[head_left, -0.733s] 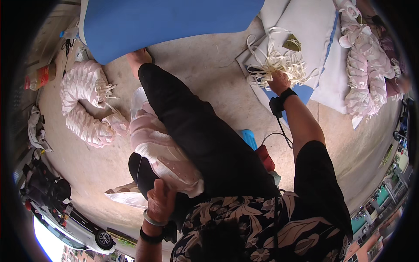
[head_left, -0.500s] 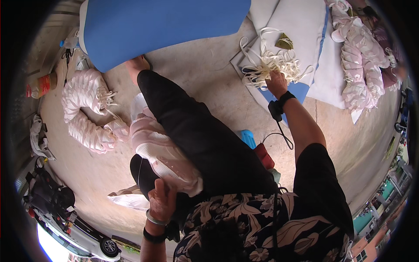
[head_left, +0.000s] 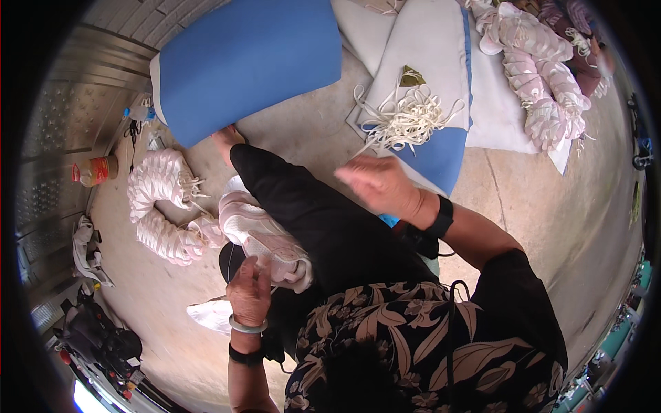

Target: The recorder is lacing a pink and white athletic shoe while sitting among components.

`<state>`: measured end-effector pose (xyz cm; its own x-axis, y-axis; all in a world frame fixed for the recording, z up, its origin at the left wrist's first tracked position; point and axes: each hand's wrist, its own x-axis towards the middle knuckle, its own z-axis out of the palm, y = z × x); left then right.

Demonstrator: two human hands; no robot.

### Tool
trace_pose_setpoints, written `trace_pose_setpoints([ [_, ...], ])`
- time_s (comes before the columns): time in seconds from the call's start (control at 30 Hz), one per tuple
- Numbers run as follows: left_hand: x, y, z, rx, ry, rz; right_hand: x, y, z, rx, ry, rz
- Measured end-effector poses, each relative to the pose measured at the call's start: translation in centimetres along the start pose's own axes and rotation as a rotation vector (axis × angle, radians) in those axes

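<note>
A pale pink and white shoe upper (head_left: pixel 272 251) rests along my thigh, more of the same fabric beyond it. My left hand (head_left: pixel 249 289) is at its near end, fingers bent and pressed together. Whatever they pinch is too small to make out; a thin line shows close by. My right hand (head_left: pixel 385 186) is in the air above my black trouser leg, its fingers smeared by motion, so I cannot see whether it holds anything. Beyond it, a tangled pile of cream shoelaces (head_left: pixel 413 117) lies on a white and blue sheet (head_left: pixel 441 155).
Left on the floor is a curved string of shoe uppers (head_left: pixel 155 182). More bundled uppers (head_left: pixel 544 76) lie at the far right. A large blue sheet (head_left: pixel 255 62) stands ahead, with a red and yellow can (head_left: pixel 96 170) by the wall. A black bag (head_left: pixel 96 330) is lower left.
My right hand has left the shoelace pile and come back toward my lap. My left hand stays beside the upper, its fingers more closed. The upper on my lap has turned slightly, and the view has shifted.
</note>
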<state>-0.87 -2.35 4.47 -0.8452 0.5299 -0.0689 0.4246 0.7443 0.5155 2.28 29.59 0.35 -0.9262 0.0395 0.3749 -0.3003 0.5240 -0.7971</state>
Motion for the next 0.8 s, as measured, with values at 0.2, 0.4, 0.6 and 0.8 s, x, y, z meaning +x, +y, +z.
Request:
trace_pose_setpoints([
  [0.2,1.3,8.9,-1.2,-0.98,-0.199,0.047,-0.1,-9.9,0.7,0.259,-0.41,-0.211],
  [0.4,-1.6,7.3,-0.1,-0.998,-0.411,0.105,-0.8,-12.3,-1.2,0.32,-0.328,-0.209],
  [0.6,-6.2,1.8,-1.4,-0.756,-0.266,-0.1,-3.9,-1.9,-4.8,-0.184,-0.181,0.008],
  [0.8,-8.6,-1.6,-2.4,-0.736,-0.183,-0.097,-8.2,10.8,-11.0,-0.604,-0.037,0.303],
])
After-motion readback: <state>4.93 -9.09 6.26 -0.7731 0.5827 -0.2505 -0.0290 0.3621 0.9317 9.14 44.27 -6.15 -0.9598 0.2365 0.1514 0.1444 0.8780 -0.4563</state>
